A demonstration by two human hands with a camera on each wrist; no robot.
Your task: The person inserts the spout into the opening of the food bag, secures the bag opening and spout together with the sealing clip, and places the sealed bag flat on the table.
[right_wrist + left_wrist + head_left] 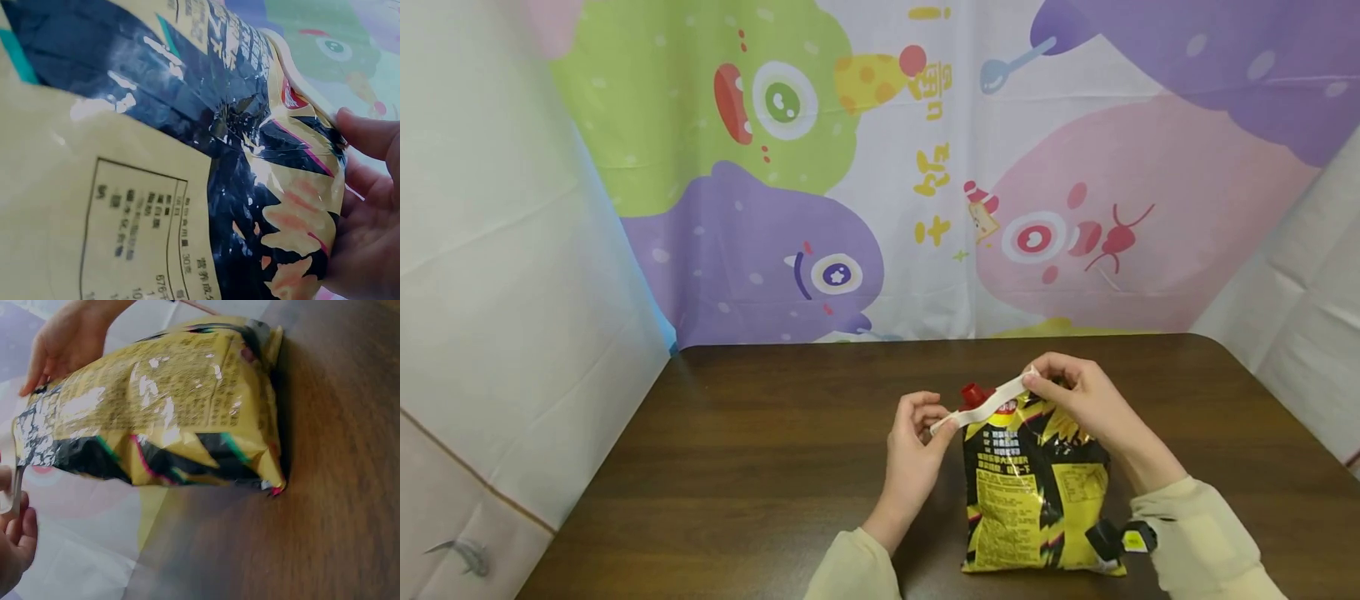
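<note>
A glossy black-and-yellow chip bag (1037, 500) stands upright on the table, its printed back facing me. Along its top edge lies a white bag clip (981, 410), with a red spout (973, 394) sticking up behind it. My left hand (910, 454) pinches the clip's left end between thumb and fingers. At the right end, my right hand (1090, 404) pinches the clip, thumb in front, other fingers behind the bag's top corner. In the right wrist view the white strip (300, 78) runs along the bag's crinkled top towards my thumb.
The brown wooden table (760, 467) extends left of the bag and behind it. A cartoon-printed curtain (910, 292) hangs at the table's far edge, with pale cloth (512, 250) on the left side. A black wrist device (1120, 540) sits by the right sleeve, overlapping the bag's lower corner.
</note>
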